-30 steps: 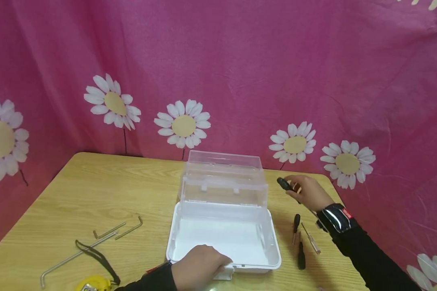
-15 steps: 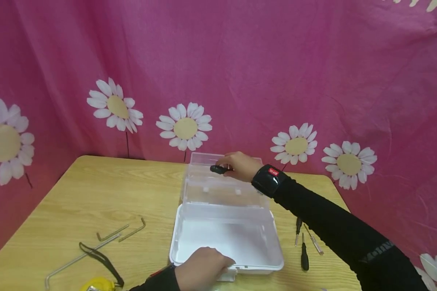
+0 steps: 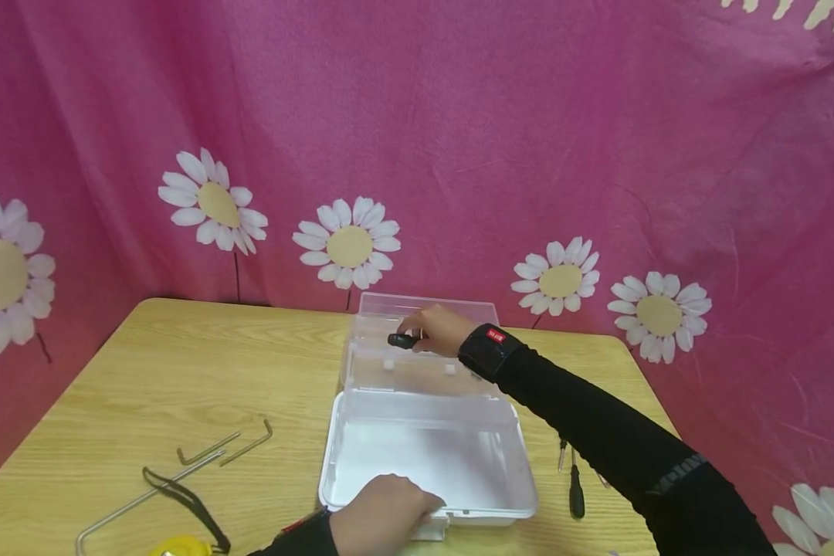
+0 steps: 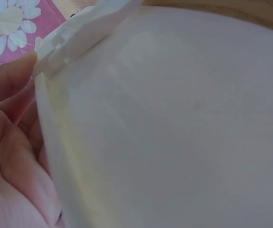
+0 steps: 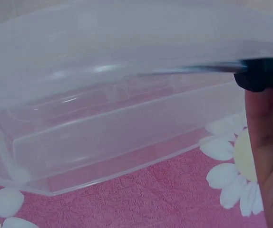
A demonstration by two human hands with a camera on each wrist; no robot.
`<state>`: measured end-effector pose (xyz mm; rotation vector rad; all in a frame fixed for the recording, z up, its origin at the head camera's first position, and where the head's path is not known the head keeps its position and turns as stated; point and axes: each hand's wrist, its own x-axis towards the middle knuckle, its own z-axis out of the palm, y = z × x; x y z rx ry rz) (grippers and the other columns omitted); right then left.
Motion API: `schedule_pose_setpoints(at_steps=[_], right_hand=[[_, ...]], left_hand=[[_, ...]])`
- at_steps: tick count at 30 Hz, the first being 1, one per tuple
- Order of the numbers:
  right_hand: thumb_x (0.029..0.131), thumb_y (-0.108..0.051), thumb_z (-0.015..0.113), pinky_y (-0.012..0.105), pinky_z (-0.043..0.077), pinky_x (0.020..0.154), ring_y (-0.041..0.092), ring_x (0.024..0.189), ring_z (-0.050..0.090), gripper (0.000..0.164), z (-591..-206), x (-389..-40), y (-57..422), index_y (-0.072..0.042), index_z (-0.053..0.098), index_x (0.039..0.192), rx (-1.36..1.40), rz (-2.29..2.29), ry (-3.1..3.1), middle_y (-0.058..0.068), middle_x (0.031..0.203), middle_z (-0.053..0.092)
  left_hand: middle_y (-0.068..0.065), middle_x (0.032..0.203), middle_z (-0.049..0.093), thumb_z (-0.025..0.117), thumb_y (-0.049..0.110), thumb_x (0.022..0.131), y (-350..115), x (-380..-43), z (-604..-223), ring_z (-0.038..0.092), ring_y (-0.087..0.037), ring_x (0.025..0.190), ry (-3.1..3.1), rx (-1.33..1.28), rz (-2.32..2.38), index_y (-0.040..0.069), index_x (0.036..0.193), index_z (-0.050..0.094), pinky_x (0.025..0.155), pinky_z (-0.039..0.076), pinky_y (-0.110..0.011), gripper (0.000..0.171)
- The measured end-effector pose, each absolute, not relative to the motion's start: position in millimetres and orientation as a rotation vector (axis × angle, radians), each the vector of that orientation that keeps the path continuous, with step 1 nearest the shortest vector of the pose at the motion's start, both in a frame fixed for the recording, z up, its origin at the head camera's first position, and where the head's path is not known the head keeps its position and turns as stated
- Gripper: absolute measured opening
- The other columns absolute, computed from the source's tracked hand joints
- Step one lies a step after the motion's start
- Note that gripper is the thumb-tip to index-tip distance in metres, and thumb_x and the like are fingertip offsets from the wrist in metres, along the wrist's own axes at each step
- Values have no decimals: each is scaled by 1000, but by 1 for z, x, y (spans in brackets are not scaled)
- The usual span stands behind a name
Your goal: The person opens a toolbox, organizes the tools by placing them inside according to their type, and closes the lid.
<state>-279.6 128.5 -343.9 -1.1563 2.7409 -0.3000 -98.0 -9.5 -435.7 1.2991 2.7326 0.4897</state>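
A white plastic toolbox (image 3: 420, 463) stands open on the table, its clear lid and tray section (image 3: 424, 374) tipped up at the back. My left hand (image 3: 382, 513) grips the box's front rim beside the latch; the left wrist view shows the thumb (image 4: 13, 73) on the rim. Above the clear section, my right hand (image 3: 445, 330) holds a screwdriver by its black handle (image 3: 401, 340). The screwdriver's metal shaft (image 5: 198, 69) runs along the clear plastic in the right wrist view; whether it touches cannot be told.
Right of the box lie a black-handled screwdriver (image 3: 577, 494) and other slim tools partly hidden by my sleeve (image 3: 598, 417). At left lie several hex keys (image 3: 250, 444), a black strap (image 3: 191, 502) and a yellow tape measure (image 3: 181, 547). A pink curtain (image 3: 452, 154) hangs behind the table.
My right hand has carried the screwdriver leftward from the table's right side to above the clear section, then dipped slightly. The left hand has kept its place on the rim.
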Motion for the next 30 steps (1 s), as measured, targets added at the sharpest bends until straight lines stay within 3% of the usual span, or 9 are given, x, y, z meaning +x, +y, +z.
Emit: schedule_pose_setpoints(at_steps=[7,13,22,30], right_hand=[[81,-2,70,25,53,76,17,75,60,32,-351,-284,125,-6,69,112,-1174,-241,2720,10,89,70],[81,-2,70,26,53,78,18,79,62,31,-355,-287,125,-6,69,112,-1186,-214,2720,10,91,71],[82,-3,69,25,54,80,19,80,63,32,-354,-287,127,-5,67,114,-1142,-277,2702,10,93,70],[83,-5,69,27,54,82,21,85,67,31,-356,-286,134,-4,66,114,-1139,-360,2711,11,95,71]], left_hand=[[15,65,64,63,27,85,-9,-99,-438,41,7,55,2717,1325,485,26,90,71,54,36,-13,10],[16,53,49,66,44,79,-10,-98,-437,35,5,52,2702,1307,481,25,83,69,51,30,-13,20],[15,64,64,64,31,84,-11,-99,-438,40,9,54,2708,1332,515,25,89,72,54,36,-11,11],[17,57,54,64,17,80,-10,-97,-437,37,6,52,2743,1328,499,24,77,65,51,32,-13,8]])
